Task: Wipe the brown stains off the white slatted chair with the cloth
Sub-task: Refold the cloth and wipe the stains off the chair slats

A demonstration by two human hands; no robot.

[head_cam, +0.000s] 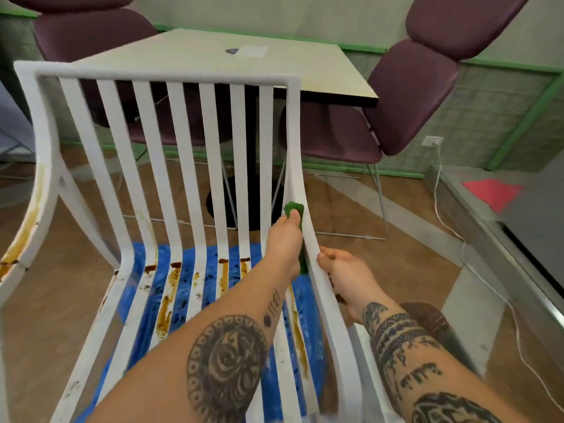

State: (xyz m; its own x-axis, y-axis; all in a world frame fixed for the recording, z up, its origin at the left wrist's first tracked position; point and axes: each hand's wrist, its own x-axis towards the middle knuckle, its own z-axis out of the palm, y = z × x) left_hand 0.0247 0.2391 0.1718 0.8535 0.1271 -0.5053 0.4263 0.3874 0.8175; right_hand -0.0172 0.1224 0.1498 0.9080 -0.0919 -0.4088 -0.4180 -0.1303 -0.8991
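Ahead of you: a square pale tabletop (pixel 213 65) on a black pedestal (pixel 257 209); purple padded chairs flank it, one at your right (pixel 427 80), one at your far left (pixel 88 35); behind them, a pale tiled wall (pixel 488 111) edged with green trim (pixel 531 117); a white cable (pixel 437 184) hangs from a wall socket (pixel 433 141); the floor (pixel 396 270) is brown and wood-patterned; a blue sheet (pixel 210 279) lies on it.

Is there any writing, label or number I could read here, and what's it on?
None can be read for sure.
Left forearm: small tattooed characters, too blurred to read.
Right forearm: tattooed lettering, too blurred.
Paper on the table: no legible print.
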